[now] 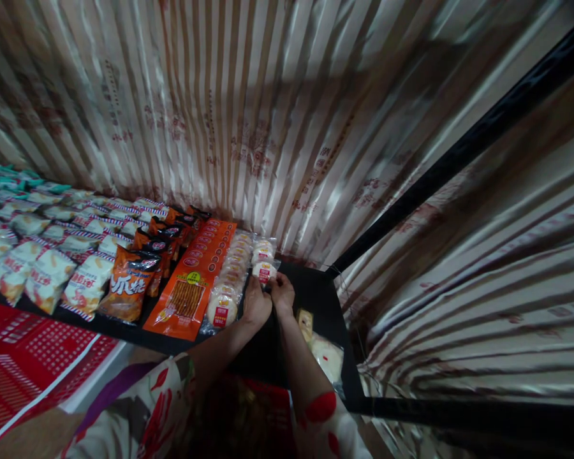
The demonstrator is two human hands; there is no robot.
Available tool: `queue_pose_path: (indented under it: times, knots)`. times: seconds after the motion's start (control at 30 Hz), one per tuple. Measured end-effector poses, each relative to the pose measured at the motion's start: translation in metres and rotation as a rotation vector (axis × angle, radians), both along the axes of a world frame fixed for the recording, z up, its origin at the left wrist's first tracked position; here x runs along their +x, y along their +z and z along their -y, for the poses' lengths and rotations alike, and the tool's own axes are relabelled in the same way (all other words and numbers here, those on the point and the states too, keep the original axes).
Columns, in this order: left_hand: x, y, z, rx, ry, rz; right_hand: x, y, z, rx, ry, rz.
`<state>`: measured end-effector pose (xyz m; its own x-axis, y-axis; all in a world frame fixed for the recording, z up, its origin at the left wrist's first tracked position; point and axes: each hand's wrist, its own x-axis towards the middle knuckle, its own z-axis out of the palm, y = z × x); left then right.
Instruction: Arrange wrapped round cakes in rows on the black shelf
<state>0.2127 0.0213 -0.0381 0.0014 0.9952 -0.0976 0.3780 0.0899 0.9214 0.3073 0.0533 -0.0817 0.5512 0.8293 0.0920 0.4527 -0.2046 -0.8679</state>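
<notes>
My left hand (257, 301) and my right hand (282, 292) meet at a clear packet of round white cakes with a red label (264, 272) on a black shelf (316, 299). Both hands pinch the packet's near edge, fingers closed. It lies at the front of a short row of the same packets (264, 250). Another row of white cake packets (229, 280) runs just left of my left hand. More pale packets (326, 357) lie on the shelf beside my right forearm.
Orange flat snack packets (196, 280), dark orange bags (130, 280) and several rows of white-and-red bags (48, 268) fill the shelf to the left. A striped curtain (268, 115) hangs behind and to the right. A red basket (29, 363) lies lower left.
</notes>
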Motion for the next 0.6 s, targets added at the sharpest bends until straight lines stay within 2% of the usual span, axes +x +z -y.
queue_pose_path:
  times: [0.2,0.43,0.6]
  knots:
    - [0.001,0.001,-0.01,0.004,-0.019,-0.085,0.0,0.0,-0.01,0.016,0.006,0.012]
    - [0.003,-0.005,-0.017,0.034,0.023,-0.097,-0.002,0.006,-0.017,-0.011,-0.002,0.019]
    - [0.002,-0.003,-0.02,0.006,0.013,-0.08,-0.003,0.009,-0.022,-0.036,0.008,0.026]
